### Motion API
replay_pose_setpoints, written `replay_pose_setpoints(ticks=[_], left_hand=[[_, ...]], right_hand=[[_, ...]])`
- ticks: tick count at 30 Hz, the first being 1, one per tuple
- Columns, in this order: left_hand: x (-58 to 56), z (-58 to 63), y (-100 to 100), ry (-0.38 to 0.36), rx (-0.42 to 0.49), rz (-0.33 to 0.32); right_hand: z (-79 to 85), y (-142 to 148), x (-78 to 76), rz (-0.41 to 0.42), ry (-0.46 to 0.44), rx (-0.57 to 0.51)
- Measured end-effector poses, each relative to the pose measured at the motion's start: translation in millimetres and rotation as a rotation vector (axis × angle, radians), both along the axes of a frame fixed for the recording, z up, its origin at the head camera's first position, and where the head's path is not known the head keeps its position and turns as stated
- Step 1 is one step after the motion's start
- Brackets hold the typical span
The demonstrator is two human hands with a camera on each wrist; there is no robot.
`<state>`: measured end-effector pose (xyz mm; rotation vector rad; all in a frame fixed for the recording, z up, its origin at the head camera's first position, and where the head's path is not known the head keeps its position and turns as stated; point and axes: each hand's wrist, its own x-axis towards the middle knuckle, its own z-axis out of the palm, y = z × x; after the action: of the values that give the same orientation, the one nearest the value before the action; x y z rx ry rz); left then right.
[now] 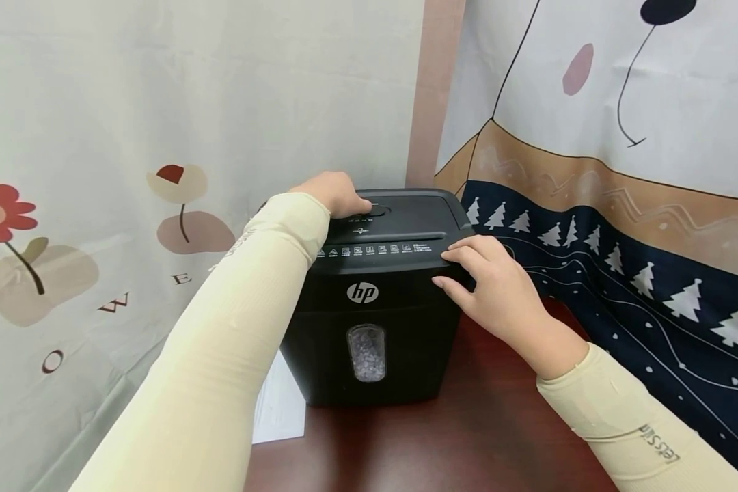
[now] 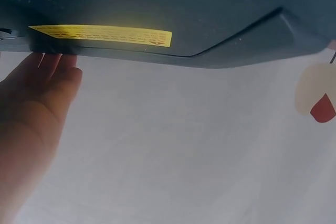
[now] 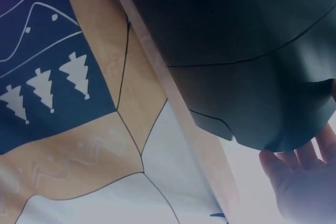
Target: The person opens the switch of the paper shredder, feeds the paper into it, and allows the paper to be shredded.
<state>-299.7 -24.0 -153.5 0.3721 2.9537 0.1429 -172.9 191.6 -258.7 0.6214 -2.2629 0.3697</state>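
Note:
A black HP paper shredder stands upright on a dark red table, shreds showing through its front window. My left hand lies across the rear left of its top, one digit reaching to the oval switch. In the left wrist view, fingertips touch the shredder's edge beside a yellow warning label; part of the hand is hidden in the head view. At the front right corner of the top, my right hand touches the rim with loosely bent fingers, thumb near the front face. Neither hand grips anything visibly.
A white sheet of paper lies partly beneath my left forearm, left of the shredder. The dark red tabletop extends in front. Pale printed curtain hangs behind, and a navy tree-patterned cloth is at the right.

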Motion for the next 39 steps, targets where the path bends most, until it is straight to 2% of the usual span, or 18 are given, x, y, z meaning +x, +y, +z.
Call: replay_pose_setpoints(ticks=[11, 22, 28, 39], left_hand=[[-4.2, -2.2, -2.1, 0.016, -0.018, -0.047], [-6.7, -2.6, -2.5, -0.036, -0.036, -0.022], [-7.4, -2.3, -6.3, -0.026, -0.030, -0.037], [-5.7, 0.1, -9.2, -0.029, -0.033, -0.011]], right_hand=[[2.3, 1.7, -0.5, 0.007, 0.002, 0.000], [1.9, 0.6, -2.9, 0.005, -0.020, -0.009], [2.5, -0.7, -2.9, 0.005, -0.021, -0.007], [1.0, -1.5, -6.2, -0.001, -0.043, -0.013]])
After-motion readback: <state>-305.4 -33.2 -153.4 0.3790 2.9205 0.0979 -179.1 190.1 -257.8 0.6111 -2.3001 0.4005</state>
